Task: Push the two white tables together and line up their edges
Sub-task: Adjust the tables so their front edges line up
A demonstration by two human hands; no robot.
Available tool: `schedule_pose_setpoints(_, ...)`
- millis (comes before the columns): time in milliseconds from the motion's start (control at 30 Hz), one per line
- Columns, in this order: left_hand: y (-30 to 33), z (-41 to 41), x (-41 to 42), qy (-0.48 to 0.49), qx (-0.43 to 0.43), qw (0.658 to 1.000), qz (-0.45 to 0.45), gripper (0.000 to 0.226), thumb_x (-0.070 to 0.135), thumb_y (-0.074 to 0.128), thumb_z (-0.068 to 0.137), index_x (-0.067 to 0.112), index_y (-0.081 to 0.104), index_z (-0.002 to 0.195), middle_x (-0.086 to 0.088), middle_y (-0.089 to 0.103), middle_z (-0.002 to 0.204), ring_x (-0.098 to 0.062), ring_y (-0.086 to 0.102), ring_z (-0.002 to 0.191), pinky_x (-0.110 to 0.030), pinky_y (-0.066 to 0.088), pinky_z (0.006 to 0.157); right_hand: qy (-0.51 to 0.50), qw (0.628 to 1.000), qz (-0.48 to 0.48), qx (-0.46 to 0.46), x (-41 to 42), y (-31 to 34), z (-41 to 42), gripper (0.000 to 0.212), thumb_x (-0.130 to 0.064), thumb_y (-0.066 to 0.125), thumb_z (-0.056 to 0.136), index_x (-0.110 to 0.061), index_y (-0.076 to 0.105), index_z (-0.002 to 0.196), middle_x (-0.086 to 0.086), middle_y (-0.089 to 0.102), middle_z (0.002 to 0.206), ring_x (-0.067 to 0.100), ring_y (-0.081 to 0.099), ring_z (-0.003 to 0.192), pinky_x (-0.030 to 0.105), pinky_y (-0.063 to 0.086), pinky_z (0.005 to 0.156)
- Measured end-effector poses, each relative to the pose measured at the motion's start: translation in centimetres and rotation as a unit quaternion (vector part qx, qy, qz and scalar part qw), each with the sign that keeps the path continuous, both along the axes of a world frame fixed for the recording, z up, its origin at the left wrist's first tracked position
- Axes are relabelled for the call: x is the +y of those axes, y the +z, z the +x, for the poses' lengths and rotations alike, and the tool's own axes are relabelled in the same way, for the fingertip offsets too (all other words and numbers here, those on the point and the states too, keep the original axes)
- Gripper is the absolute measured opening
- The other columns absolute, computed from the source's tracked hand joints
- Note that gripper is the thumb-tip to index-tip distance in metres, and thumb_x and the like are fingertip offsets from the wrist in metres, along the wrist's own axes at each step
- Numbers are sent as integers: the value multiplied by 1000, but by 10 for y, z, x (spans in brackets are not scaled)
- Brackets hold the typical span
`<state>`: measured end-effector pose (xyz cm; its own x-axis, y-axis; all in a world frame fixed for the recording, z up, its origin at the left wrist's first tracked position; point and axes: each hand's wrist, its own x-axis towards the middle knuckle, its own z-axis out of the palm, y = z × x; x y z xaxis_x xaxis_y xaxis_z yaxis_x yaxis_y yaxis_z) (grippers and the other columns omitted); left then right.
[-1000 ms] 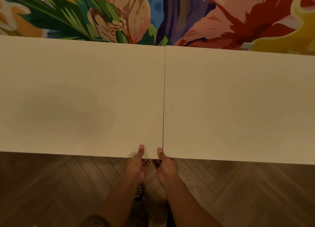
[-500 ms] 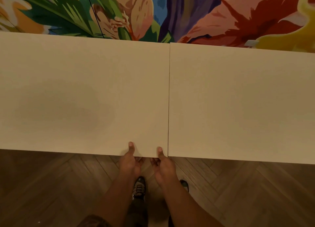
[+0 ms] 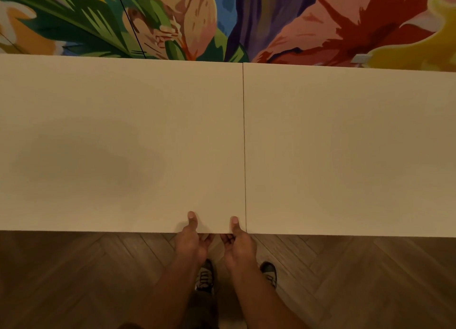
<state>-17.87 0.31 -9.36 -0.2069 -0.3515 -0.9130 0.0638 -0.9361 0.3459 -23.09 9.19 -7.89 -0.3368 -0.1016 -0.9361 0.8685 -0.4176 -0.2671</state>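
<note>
Left white table (image 3: pixel 118 141) and right white table (image 3: pixel 350 151): set side by side, touching along a thin dark seam, near edges almost level. Left hand (image 3: pixel 192 242) and right hand (image 3: pixel 238 244): both pinching the left table's near edge beside its right corner, thumbs on top. No writing legible. Backdrop: painted floral mural (image 3: pixel 222 20).

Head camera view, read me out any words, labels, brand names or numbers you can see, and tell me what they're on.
No readable text anywhere.
left table and right table: plain white tops, no labels.
mural behind: painted leaves and flowers only.
shoes: too dark and blurred to show any brand.
</note>
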Motion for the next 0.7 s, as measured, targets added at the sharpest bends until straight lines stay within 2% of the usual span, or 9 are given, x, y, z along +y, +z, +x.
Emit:
schedule_pose_setpoints(133,1,-2,-3,-4,-2,1000,-2,57,40,58,98,-3,54,135,-26,62,133,-40,61,121,-54,50,103,5,1000,-2,5,-1,-2,-3,20,-10,75,87,5,69,100,21,74,101,31,72,88,31,60,56)
schedule_pose_setpoints(200,4,-5,-5,-5,4,1000,-6,55,40,58,98,-3,56,133,-26,63,131,-39,62,117,-52,52,99,5,1000,-3,15,-4,-4,-6,21,-10,76,86,5,69,99,21,74,103,30,71,91,35,60,69)
schedule_pose_setpoints(267,8,-8,-7,-8,9,1000,-14,52,39,56,99,-2,57,131,-24,64,128,-35,65,109,-48,56,88,-8,1000,-2,21,-6,-6,-8,20,-10,77,85,4,69,98,20,73,105,30,71,94,38,59,81)
schedule_pose_setpoints(333,10,-9,-8,-7,14,1000,-21,49,38,56,99,-1,58,130,-22,66,123,-31,66,103,-43,56,80,-15,1000,-8,24,-7,-6,-9,20,-11,77,85,2,69,98,18,74,105,28,71,94,37,59,81)
schedule_pose_setpoints(433,12,-7,-6,-18,18,999,-29,47,39,56,99,1,59,126,-19,68,113,-29,66,98,-40,55,78,-16,999,-20,23,-4,-8,-8,20,-13,78,85,2,70,97,18,75,104,26,72,90,33,60,70)
schedule_pose_setpoints(500,12,-6,-5,-24,19,999,-34,46,39,56,99,1,60,125,-18,69,110,-28,66,96,-40,55,79,-15,999,-25,28,-3,-9,-7,20,-12,77,85,3,70,98,19,74,106,26,71,92,36,59,78)
schedule_pose_setpoints(600,11,-5,-4,-25,21,999,-37,46,36,56,100,-2,60,127,-22,68,117,-30,67,97,-42,55,82,-2,999,-24,33,-1,-11,-7,21,-11,75,86,4,69,100,20,73,110,28,69,98,41,55,95)
schedule_pose_setpoints(633,10,-5,-4,-23,21,999,-36,46,35,56,100,-2,59,128,-23,67,118,-30,67,98,-42,55,81,1,999,-24,34,0,-11,-6,22,-11,75,87,5,69,100,21,72,110,29,69,99,43,54,97)
schedule_pose_setpoints(700,10,-3,-3,-31,17,999,-37,46,36,55,100,-1,59,127,-22,67,118,-29,66,97,-41,55,80,3,999,-27,32,2,-11,-6,24,-10,74,87,6,69,103,22,72,112,30,69,99,41,56,92)
